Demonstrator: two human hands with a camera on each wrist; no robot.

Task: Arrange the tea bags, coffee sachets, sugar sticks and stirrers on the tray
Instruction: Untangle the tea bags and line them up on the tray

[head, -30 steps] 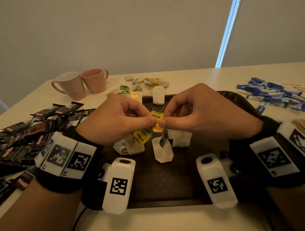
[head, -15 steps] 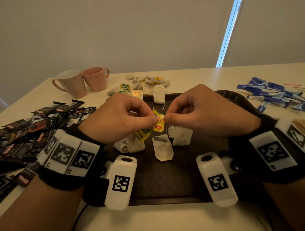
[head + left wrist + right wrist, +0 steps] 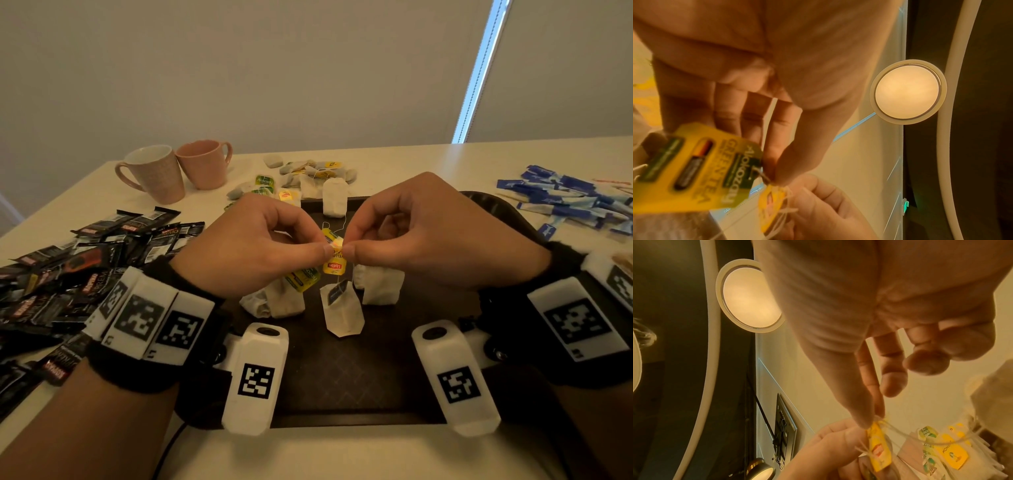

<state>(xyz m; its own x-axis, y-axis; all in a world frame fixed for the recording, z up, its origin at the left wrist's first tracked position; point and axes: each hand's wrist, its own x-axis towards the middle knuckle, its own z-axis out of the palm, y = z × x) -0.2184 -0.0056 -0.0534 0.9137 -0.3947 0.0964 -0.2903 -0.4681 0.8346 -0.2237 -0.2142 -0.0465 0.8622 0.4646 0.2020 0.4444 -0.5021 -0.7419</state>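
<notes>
Here, from left to right:

- A heap of black coffee sachets [image 3: 78,260] is seen on the left part of the table [image 3: 394,161].
- Two pink mugs [image 3: 178,169] are placed behind it, close to each other.
- A loose pile of tea bags [image 3: 308,171] is found at the far edge, just behind the dark tray [image 3: 342,377].
- The left hand [image 3: 250,246] is held above the tray; its thumb and forefinger are pressed together on tangled strings, and a green tea tag [image 3: 694,168] hangs under it.
- A yellow tag [image 3: 334,260] is pinched between both hands, and its thin string [image 3: 920,437] is looped beside it.
- Three tea bags are seen on the tray below the hands, and one tea bag [image 3: 342,313] is hung just under the yellow tag.
- The right hand [image 3: 428,236] is closed in a pinch on the same tag, with the other fingers loosely curled.
- Blue sugar sticks [image 3: 575,202] are piled on the right of the table, off the tray.
- The stirrers [image 3: 623,260] are only partly visible at the right edge.
</notes>
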